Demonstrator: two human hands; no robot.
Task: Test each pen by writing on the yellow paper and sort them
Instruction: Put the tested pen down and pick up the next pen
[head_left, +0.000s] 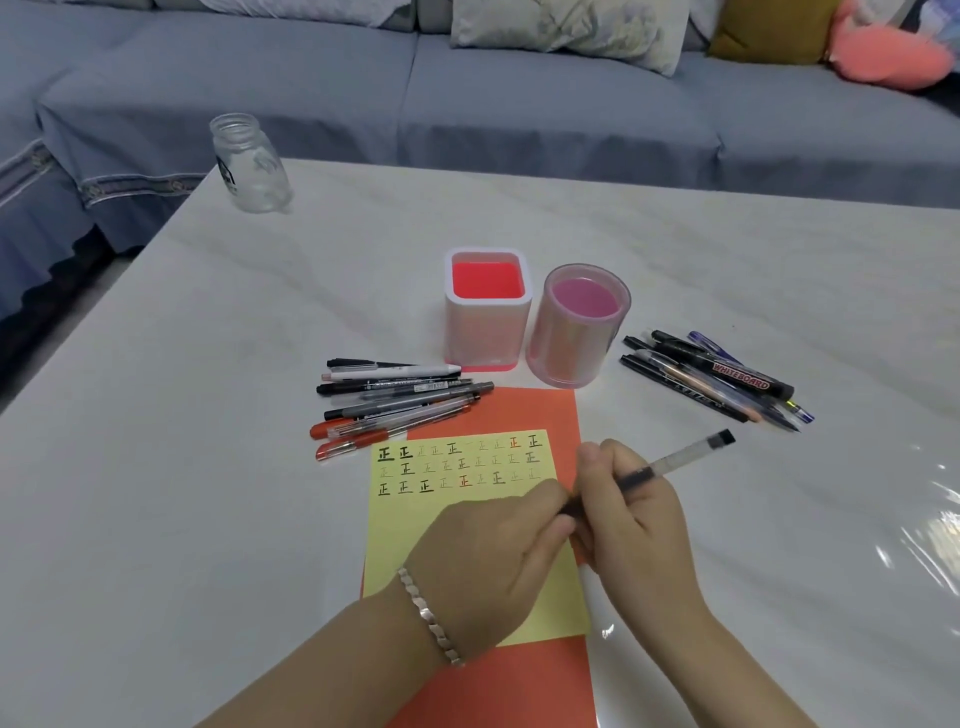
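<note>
The yellow paper (410, 512) lies on an orange sheet (519, 410) and carries several rows of written test marks. My right hand (631, 525) grips a clear pen with a black end (685, 454), slanting up to the right. My left hand (498, 545) is over the paper and pinches the pen's lower, dark end. Something white (595, 597) shows below my right hand; what it is I cannot tell. One pile of pens (395, 402) lies left of the paper's top. Another pile (717, 382) lies to the right.
A square pink holder (488, 312) and a round pink holder (576, 332) stand behind the paper; no pens show in them. A glass jar (249, 163) stands at the table's far left corner. A blue-grey sofa (519, 93) with cushions runs behind the table.
</note>
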